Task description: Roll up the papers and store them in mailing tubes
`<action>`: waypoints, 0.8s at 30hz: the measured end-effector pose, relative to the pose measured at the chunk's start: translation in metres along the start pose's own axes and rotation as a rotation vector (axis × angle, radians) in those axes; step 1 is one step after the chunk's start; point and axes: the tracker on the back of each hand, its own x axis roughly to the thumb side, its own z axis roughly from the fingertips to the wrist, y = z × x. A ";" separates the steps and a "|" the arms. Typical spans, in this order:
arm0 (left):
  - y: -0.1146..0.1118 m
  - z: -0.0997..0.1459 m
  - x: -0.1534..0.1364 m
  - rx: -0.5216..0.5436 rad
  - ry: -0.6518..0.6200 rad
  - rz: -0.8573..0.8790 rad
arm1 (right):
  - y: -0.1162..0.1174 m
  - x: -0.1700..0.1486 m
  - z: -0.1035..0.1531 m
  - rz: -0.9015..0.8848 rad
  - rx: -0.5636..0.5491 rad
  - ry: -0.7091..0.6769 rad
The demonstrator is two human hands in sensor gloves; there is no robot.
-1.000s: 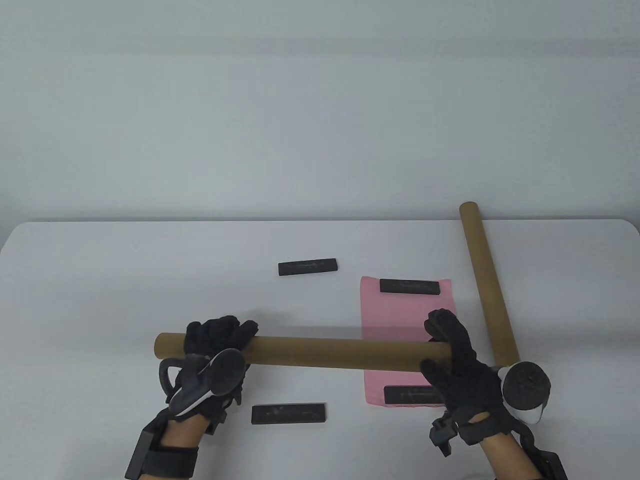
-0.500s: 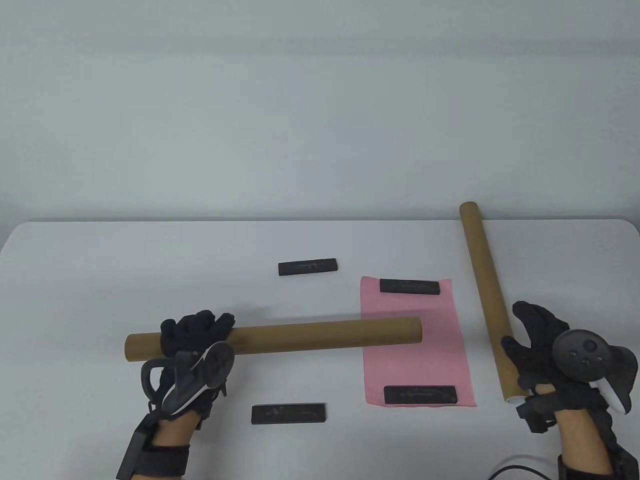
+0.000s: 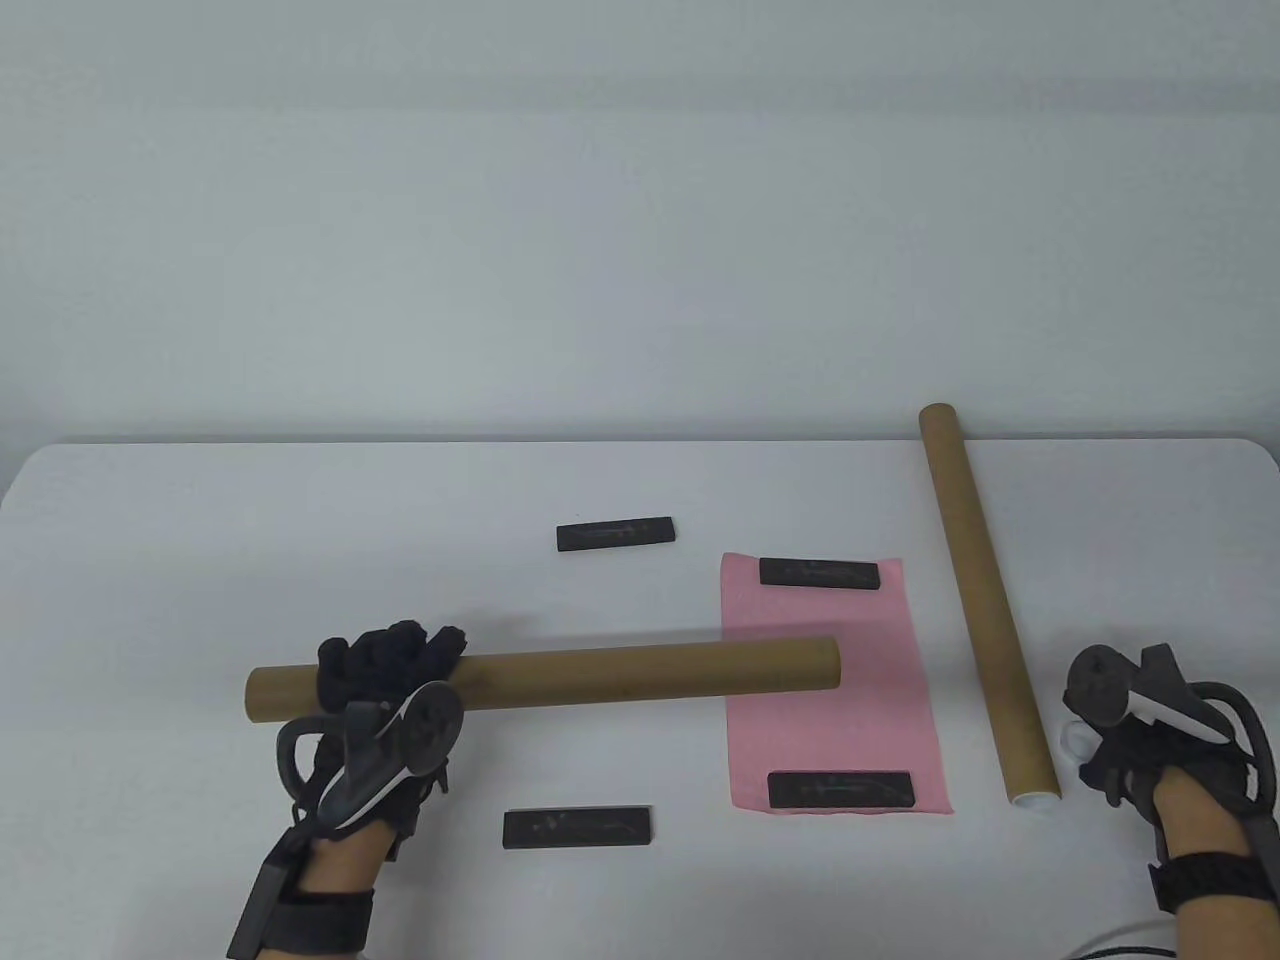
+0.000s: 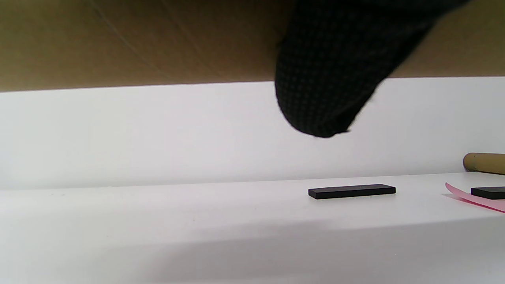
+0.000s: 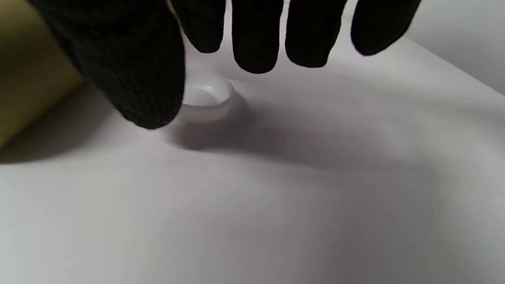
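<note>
My left hand (image 3: 385,665) grips a brown mailing tube (image 3: 640,675) near its left end and holds it level above the table; the tube fills the top of the left wrist view (image 4: 138,39). Its right end hangs over a flat pink paper (image 3: 830,720). My right hand (image 3: 1120,740) is open, its fingers (image 5: 256,43) spread just above a loose white cap (image 3: 1075,738) on the table, also in the right wrist view (image 5: 205,96). I cannot tell whether they touch it. A second brown tube (image 3: 985,600) lies just left of the cap.
Two black bars (image 3: 819,573) (image 3: 841,790) weigh down the pink paper's far and near ends. Two more black bars lie on the table, one at the centre back (image 3: 615,534) and one near the front (image 3: 577,829). The second tube's near end carries a white cap (image 3: 1035,798).
My right hand let go of the held tube's right end and moved right, down over the loose white cap. My left hand shifted the tube to the left.
</note>
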 end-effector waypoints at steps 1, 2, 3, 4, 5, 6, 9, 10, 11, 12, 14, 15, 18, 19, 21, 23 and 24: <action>0.000 0.000 0.000 -0.001 0.001 -0.001 | 0.001 0.002 -0.001 -0.005 0.004 -0.008; 0.001 0.000 0.000 -0.001 0.003 -0.002 | 0.004 0.005 -0.003 -0.003 0.009 -0.024; 0.001 0.000 0.000 -0.002 0.004 -0.002 | 0.005 0.007 -0.004 0.007 0.000 -0.025; 0.001 0.000 -0.001 -0.003 0.004 -0.002 | 0.007 0.008 -0.005 0.022 -0.001 -0.027; 0.001 0.000 -0.001 -0.004 0.004 -0.001 | 0.007 0.010 -0.005 0.047 -0.014 -0.029; 0.000 0.000 -0.001 -0.006 0.004 0.000 | 0.006 0.010 -0.004 0.054 -0.039 -0.031; 0.000 0.001 -0.001 -0.008 0.007 0.000 | 0.007 0.011 -0.002 0.102 -0.066 -0.037; 0.000 0.001 -0.001 -0.008 0.007 0.000 | 0.005 0.009 0.000 0.116 -0.072 -0.035; 0.000 0.001 -0.001 -0.007 0.007 0.000 | 0.003 0.007 0.001 0.116 -0.071 -0.024; 0.000 0.001 -0.001 -0.007 0.007 0.001 | -0.004 0.003 0.006 0.104 -0.091 -0.011; 0.000 0.001 -0.002 -0.006 0.005 0.006 | -0.022 -0.001 0.018 0.071 -0.169 -0.004; 0.000 0.000 -0.002 -0.005 0.004 0.010 | -0.036 -0.001 0.027 0.044 -0.233 -0.005; -0.001 0.000 -0.002 -0.006 0.000 0.020 | -0.076 0.013 0.057 -0.023 -0.424 -0.067; -0.001 0.000 -0.002 -0.007 -0.001 0.024 | -0.090 0.023 0.068 -0.045 -0.488 -0.110; 0.000 0.001 -0.002 -0.010 -0.008 0.035 | -0.109 0.048 0.089 -0.103 -0.604 -0.217; 0.002 0.002 -0.001 -0.003 -0.020 0.052 | -0.120 0.073 0.108 -0.194 -0.684 -0.328; 0.003 0.002 0.000 0.002 -0.025 0.059 | -0.123 0.086 0.115 -0.250 -0.710 -0.386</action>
